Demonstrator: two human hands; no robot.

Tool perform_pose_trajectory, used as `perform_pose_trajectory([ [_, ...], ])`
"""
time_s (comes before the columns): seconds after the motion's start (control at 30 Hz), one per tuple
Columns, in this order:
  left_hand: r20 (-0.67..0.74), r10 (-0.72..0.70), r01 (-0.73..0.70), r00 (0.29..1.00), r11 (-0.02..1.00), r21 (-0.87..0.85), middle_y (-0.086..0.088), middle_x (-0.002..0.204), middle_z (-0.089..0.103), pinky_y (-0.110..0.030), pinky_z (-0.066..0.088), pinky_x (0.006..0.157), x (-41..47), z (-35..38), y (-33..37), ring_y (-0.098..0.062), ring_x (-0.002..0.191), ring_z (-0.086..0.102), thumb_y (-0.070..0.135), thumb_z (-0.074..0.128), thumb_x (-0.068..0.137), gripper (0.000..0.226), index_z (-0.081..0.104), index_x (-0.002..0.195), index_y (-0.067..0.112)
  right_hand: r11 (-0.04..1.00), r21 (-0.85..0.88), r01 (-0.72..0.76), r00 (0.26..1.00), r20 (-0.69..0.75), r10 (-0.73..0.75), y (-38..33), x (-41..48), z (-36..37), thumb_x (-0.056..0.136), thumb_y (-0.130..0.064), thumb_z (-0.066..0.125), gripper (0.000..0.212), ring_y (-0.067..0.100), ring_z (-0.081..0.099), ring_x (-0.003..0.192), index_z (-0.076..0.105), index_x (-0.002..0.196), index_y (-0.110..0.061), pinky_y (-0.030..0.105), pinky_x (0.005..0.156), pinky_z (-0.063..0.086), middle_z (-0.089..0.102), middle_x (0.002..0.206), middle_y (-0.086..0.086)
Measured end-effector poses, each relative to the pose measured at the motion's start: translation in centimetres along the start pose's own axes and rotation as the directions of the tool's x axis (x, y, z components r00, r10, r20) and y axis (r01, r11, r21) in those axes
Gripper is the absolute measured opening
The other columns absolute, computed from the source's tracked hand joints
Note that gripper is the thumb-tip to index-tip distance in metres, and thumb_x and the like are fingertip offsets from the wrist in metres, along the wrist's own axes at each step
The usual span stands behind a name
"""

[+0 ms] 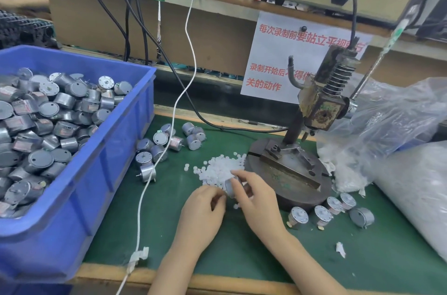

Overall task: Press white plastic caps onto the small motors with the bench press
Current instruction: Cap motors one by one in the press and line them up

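Note:
A small silver motor [231, 187] is held between my two hands over the green mat. My right hand [256, 198] grips it from the right with curled fingers. My left hand [205, 207] has its fingers curled at the motor's left end; what they pinch is blurred. A pile of white plastic caps [217, 169] lies just behind my hands. The bench press [319, 106] stands to the right on its round base [290, 173], with nothing under the ram. Several motors [321, 215] lie in front of the base.
A blue bin [96, 149] full of motors stands at the left. Loose motors [167, 144] lie beside it. A white cable [145, 188] crosses the mat. Clear plastic bags [387, 130] of caps fill the right side. The press handle [370, 72] sticks up to the right.

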State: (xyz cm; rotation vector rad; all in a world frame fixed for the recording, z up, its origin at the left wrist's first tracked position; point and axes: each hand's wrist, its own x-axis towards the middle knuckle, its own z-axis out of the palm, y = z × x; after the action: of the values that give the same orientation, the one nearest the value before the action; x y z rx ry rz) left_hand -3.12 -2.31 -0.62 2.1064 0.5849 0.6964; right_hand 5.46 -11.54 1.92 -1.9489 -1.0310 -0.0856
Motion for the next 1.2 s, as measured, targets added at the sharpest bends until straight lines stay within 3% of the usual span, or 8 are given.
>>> perform_pose_trajectory([
  [0.1,-0.06,-0.04,0.036,0.997,0.997,-0.068,0.01,0.076,0.057,-0.011,0.04,0.065,0.0,-0.1,-0.1,-0.004,0.07,0.054,0.007,0.056,0.086,0.02,0.06,0.075,0.023,0.999,-0.03,0.017,0.996,0.083,-0.014,0.6,-1.1,0.0,0.095,-0.016,0.049,0.027,-0.007,0.046,0.085,0.058,0.121,-0.015,0.002,0.078,0.031,0.052,0.091,-0.011],
  [0.17,-0.068,-0.049,0.044,0.996,0.997,-0.068,0.011,0.077,0.058,-0.009,0.04,0.065,-0.1,-0.2,0.0,-0.003,0.07,0.054,0.006,0.055,0.087,0.017,0.063,0.078,0.019,0.999,-0.04,0.014,0.988,0.154,-0.007,0.6,-1.4,0.3,0.098,-0.017,0.044,0.031,0.003,0.048,0.095,0.053,0.127,-0.017,0.004,0.083,0.03,0.051,0.099,-0.007],
  [0.47,-0.059,-0.055,0.051,0.997,0.996,-0.069,0.006,0.076,0.061,-0.013,0.041,0.066,-0.3,-0.4,0.3,-0.007,0.072,0.055,0.005,0.054,0.087,0.018,0.065,0.078,0.016,0.981,-0.161,0.112,0.949,0.309,-0.058,1.1,-1.8,0.7,0.101,-0.024,0.034,0.04,0.014,0.048,0.108,0.039,0.14,-0.02,0.022,0.09,0.035,0.049,0.116,0.001],
  [0.83,-0.052,-0.037,0.034,0.998,0.998,-0.057,0.005,0.078,0.061,-0.018,0.043,0.068,-0.4,-0.3,0.2,-0.008,0.074,0.055,0.007,0.054,0.088,0.017,0.064,0.079,0.016,0.962,-0.242,0.128,0.952,0.301,-0.051,1.2,-2.1,0.7,0.101,-0.029,0.03,0.044,0.017,0.049,0.103,0.029,0.145,-0.024,0.03,0.086,0.041,0.046,0.116,0.0],
  [1.03,-0.042,-0.037,0.034,0.998,0.998,-0.054,0.008,0.074,0.058,-0.016,0.042,0.065,-0.5,-0.4,0.3,-0.007,0.072,0.055,0.008,0.054,0.088,0.027,0.057,0.072,0.029,0.921,-0.338,0.195,0.945,0.316,-0.084,1.0,-2.3,0.9,0.101,-0.031,0.031,0.047,0.022,0.05,0.096,0.024,0.147,-0.023,0.032,0.072,0.042,0.046,0.118,0.003],
  [1.2,-0.048,-0.008,0.008,0.999,1.0,0.006,0.011,0.074,0.054,-0.014,0.037,0.063,-0.3,-0.4,0.3,-0.011,0.074,0.053,0.006,0.052,0.089,0.016,0.063,0.081,0.014,0.896,-0.389,0.215,0.95,0.295,-0.099,0.4,-2.7,1.3,0.096,-0.023,0.042,0.045,0.029,0.057,0.079,0.043,0.138,-0.01,0.028,0.055,0.043,0.055,0.103,0.013],
])
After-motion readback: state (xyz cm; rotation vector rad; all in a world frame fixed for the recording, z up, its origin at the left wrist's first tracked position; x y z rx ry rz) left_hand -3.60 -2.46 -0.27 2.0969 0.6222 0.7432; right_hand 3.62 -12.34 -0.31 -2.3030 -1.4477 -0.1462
